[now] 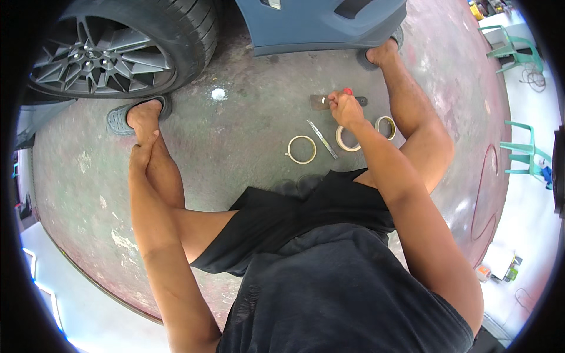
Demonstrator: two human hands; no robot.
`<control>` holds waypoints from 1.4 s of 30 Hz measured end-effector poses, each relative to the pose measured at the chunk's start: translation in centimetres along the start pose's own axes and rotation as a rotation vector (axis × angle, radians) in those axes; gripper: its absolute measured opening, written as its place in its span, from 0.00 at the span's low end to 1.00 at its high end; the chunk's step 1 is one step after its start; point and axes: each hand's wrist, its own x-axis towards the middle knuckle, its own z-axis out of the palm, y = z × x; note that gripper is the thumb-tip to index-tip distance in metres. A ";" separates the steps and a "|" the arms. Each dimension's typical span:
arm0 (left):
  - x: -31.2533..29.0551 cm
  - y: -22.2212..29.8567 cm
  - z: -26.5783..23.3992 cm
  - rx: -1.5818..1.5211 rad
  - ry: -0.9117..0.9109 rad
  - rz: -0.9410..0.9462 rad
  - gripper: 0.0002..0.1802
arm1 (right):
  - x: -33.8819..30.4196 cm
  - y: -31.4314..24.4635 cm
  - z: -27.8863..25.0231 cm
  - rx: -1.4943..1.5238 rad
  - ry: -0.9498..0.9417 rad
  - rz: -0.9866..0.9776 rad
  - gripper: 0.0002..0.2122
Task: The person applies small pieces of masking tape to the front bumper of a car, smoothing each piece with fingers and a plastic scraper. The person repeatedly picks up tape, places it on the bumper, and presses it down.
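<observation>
My right hand point(346, 109) is closed, its fingers curled around something small with a red end point(348, 91); the rest of it is hidden. Directly under it on the floor lies a putty knife point(318, 103), its dark handle pointing right, with a small white dab on the blade near my fingertips. Nearer to me are a narrow silver strip point(322, 140) with markings and three tape rolls: a thin one point(288, 154), a wider one point(339, 141) partly behind my forearm, and one point(393, 130) beside my right leg. My left hand point(142, 154) grips my left lower leg.
A car wheel point(88, 56) stands at the far left, with a blue body panel point(318, 29) low over the floor ahead. A white patch point(218, 93) marks the floor between my feet. Green chairs point(518, 150) and a red hose point(487, 170) are at the right.
</observation>
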 end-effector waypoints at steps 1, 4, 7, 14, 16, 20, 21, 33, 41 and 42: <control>-0.7 0.0 -0.4 -0.062 -0.052 0.005 0.68 | 0.6 0.0 0.3 0.019 0.032 0.002 0.14; -1.3 -1.3 -1.6 -0.140 -0.099 0.003 0.67 | 1.4 -0.4 1.3 0.063 0.080 0.037 0.15; -1.5 -1.5 -1.1 -0.067 -0.012 -0.021 0.66 | 1.3 -0.3 2.4 0.111 0.134 0.047 0.15; -1.5 -1.2 -1.5 -0.075 -0.031 -0.026 0.66 | 1.0 -1.5 4.2 0.105 0.209 0.003 0.13; -0.9 -1.8 -1.1 -0.066 -0.028 -0.026 0.66 | 1.1 -1.9 4.9 0.086 0.238 0.034 0.13; -1.0 -1.4 -1.2 -0.042 -0.003 -0.016 0.67 | 1.7 -1.8 5.7 0.080 0.229 0.084 0.12; -1.3 -1.1 -1.0 -0.043 -0.001 -0.015 0.67 | 1.7 -1.8 5.9 0.100 0.224 0.103 0.12; -4.3 0.3 -1.9 -0.040 0.006 -0.044 0.64 | 2.3 -0.9 5.4 0.110 0.228 0.095 0.08; -4.9 1.1 -2.1 -0.036 0.002 -0.032 0.65 | 2.2 -0.5 5.3 0.156 0.213 0.089 0.07; -4.5 0.5 -2.0 -0.030 0.022 -0.012 0.65 | 2.5 -0.4 5.5 0.188 0.218 0.074 0.07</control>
